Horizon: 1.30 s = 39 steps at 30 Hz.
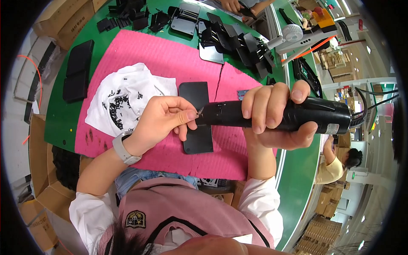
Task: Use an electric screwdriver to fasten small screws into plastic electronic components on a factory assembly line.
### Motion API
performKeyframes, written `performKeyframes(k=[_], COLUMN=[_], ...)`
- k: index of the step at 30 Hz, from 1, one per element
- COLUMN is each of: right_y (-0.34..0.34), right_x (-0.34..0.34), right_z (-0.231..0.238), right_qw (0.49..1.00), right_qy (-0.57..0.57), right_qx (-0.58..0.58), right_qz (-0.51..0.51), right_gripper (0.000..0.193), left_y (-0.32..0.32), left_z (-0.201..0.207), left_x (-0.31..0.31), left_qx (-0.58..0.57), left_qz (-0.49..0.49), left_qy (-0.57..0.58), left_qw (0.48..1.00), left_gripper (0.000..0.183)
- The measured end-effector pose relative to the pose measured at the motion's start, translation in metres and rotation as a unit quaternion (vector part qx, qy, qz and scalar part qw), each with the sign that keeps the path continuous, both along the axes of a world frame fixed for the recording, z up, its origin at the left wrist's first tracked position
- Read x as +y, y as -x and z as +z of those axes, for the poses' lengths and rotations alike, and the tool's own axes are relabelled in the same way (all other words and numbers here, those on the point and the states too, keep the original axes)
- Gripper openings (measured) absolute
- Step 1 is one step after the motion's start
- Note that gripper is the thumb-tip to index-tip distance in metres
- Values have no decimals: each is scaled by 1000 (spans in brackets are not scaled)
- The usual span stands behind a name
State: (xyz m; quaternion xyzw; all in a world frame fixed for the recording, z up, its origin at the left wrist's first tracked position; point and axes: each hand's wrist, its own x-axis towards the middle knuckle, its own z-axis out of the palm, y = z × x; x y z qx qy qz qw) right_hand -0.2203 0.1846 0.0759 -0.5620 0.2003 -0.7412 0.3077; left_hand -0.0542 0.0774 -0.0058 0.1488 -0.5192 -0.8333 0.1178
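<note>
My right hand (280,114) is wrapped round a black electric screwdriver (229,114), held level with its tip pointing left. At that tip, the thumb and forefinger of my left hand (170,117) pinch together; what they hold is too small to name, perhaps hidden between the fingers. Beneath the tool lies a flat black plastic part (198,142) on the pink foam mat (148,46), partly covered by my hand and the screwdriver. To the left, a white cloth (146,78) carries a heap of small black screws (119,111).
Black plastic parts (238,40) crowd the far side of the green table (293,170). Two dark blocks (77,70) lie at the left. A small white fan (292,32) stands far right, with a co-worker's hands (231,6) beyond. Cardboard boxes (63,21) flank the table.
</note>
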Motion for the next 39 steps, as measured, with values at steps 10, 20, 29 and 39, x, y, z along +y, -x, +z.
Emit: performKeyframes(k=[10,20,29,39], right_y=[16,11,15,20], right_x=[4,3,2,-1], right_z=[1,-8,-7,-11], right_qw=[994,982,980,980], right_qy=[-84,-169,-169,-188], right_qx=[-67,44,84,69], right_qz=[-1,-67,-56,-7], right_gripper=[41,38,42,38], left_y=[5,6,8,9], left_z=[15,-5,-7,-9], left_x=[14,15,14,14], left_qx=[52,12,9,-8], left_qz=[40,99,107,95], left_qy=[371,586,572,570], left_qw=[926,804,813,816], left_gripper=[41,44,42,42])
